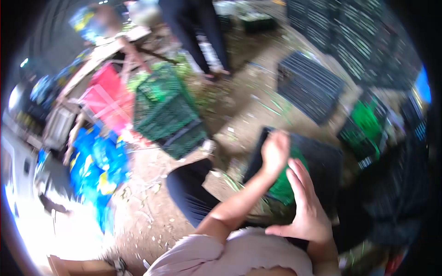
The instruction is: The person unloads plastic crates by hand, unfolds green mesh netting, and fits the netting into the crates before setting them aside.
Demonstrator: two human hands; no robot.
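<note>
My left hand (276, 149) reaches over a black crate (326, 172) in front of me. Motion smears its fingers, so I cannot make out their pose. Just nearer to me is my right hand (309, 209), with its fingers stretched out and the thumb well apart, holding nothing. Green material (286, 186), perhaps a plastic bag or net, shows at the crate below both hands; my arms partly cover it. Whether either hand touches it is not clear.
Green mesh crates (172, 124) stand ahead left, beside a red sheet (110, 96) and blue bags (96, 161). A dark slatted crate (308, 85) lies ahead. Another crate (366, 126) at right holds green material. A person's legs (200, 39) are farther off.
</note>
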